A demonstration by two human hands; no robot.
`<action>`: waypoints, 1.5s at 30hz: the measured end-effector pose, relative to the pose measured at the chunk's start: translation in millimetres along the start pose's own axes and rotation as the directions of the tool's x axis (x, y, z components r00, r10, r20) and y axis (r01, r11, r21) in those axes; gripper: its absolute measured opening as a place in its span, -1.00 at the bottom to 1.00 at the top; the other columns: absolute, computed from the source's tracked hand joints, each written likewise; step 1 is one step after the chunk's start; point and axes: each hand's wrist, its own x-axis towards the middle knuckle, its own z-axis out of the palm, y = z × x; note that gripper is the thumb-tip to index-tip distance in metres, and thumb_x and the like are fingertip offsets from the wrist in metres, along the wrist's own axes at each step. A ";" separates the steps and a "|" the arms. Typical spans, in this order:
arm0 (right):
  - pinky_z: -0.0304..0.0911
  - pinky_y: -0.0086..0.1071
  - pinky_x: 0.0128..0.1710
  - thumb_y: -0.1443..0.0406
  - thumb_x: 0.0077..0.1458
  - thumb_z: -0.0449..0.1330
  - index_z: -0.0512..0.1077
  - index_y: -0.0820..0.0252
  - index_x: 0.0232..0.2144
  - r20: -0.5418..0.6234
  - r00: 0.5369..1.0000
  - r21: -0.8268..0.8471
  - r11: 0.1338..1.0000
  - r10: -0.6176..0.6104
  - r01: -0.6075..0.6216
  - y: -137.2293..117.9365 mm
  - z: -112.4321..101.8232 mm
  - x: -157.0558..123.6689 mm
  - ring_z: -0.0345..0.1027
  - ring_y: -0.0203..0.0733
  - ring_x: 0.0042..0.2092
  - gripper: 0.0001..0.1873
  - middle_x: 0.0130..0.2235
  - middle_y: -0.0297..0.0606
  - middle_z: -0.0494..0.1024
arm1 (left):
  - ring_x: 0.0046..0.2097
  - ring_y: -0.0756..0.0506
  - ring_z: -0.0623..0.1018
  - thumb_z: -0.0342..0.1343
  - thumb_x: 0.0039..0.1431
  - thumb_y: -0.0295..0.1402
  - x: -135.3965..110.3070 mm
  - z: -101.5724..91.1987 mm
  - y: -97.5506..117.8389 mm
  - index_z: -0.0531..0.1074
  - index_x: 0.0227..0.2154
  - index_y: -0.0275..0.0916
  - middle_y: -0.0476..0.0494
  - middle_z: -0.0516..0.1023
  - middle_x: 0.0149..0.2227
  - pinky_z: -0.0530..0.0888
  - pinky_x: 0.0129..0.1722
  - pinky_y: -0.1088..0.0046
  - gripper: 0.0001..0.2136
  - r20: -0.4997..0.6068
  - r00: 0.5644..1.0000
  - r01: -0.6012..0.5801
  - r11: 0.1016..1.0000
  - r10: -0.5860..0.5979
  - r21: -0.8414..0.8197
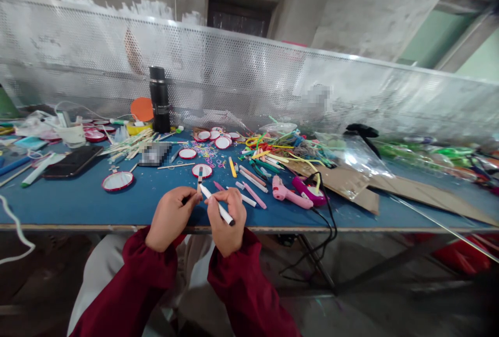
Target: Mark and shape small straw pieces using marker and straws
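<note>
My right hand (227, 220) is closed around a white marker pen with a black end (218, 207), held slanted at the near edge of the blue table (78, 199). My left hand (171, 216) pinches something small at the pen's upper tip; I cannot make out what. Both wrists wear dark red sleeves. Just beyond the hands lie a wooden stick with a round red-rimmed white disc (201, 171) and several pink and white chalk-like sticks (253, 196).
A pink glue gun (290, 195) with a black cable lies right of my hands. A black flask (159, 99), a dark phone (72, 161), more red-rimmed discs (117, 181), coloured straws (280, 152), cardboard sheets (351, 183) and a perforated metal screen (249, 82) fill the table's far side.
</note>
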 end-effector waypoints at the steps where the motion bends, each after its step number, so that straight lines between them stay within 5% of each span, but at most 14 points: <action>1: 0.25 -0.19 -0.09 0.35 0.14 0.14 0.39 0.12 -0.46 0.000 1.000 0.002 1.000 -0.001 0.001 0.0 0.1 0.0 0.38 -0.21 -0.32 -0.87 -0.43 -0.35 0.52 | -0.29 -0.11 0.50 0.05 0.22 -0.19 -0.1 0.1 -0.1 0.57 -0.41 -0.19 -0.08 0.61 -0.36 0.33 -0.29 0.43 -0.74 -0.001 1.000 -0.002 1.000 0.002 0.001; 45: 0.23 -0.21 -0.09 0.36 0.14 0.14 0.40 0.14 -0.46 -0.014 0.999 0.018 0.999 0.045 -0.044 -0.9 -1.5 -0.7 0.35 -0.22 -0.31 -0.87 -0.42 -0.35 0.49 | -0.30 -0.09 0.49 0.05 0.22 -0.20 -0.4 -0.7 1.2 0.54 -0.45 -0.19 -0.06 0.59 -0.38 0.32 -0.28 0.43 -0.75 -0.013 1.000 0.010 1.000 -0.010 -0.022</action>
